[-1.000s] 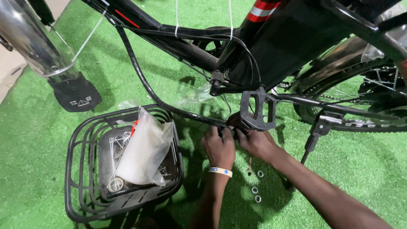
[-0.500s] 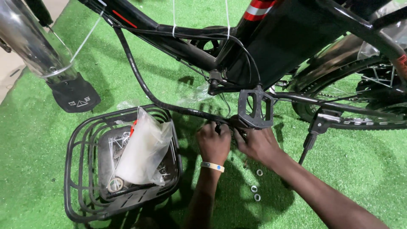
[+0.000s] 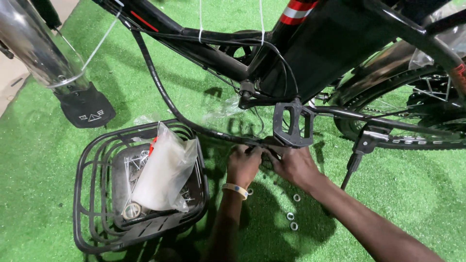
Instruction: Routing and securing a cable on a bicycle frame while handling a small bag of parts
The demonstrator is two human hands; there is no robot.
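Both hands meet under the black pedal [image 3: 292,122] of a black bicycle [image 3: 310,53]. The left hand [image 3: 242,165] has its fingers curled around a dark part at the end of a black cable [image 3: 160,92]; the right hand [image 3: 293,165] presses in just beside it, fingers bent on the same spot, though what they pinch is hidden. Below the right wrist, small metal washers [image 3: 291,216] lie on the green turf [image 3: 412,204]. Right of the grip stands the kickstand [image 3: 359,155]. Left of the grip sits a black wire basket [image 3: 92,223] holding a white plastic bag [image 3: 162,172], loose metal hardware and a tape roll [image 3: 130,210].
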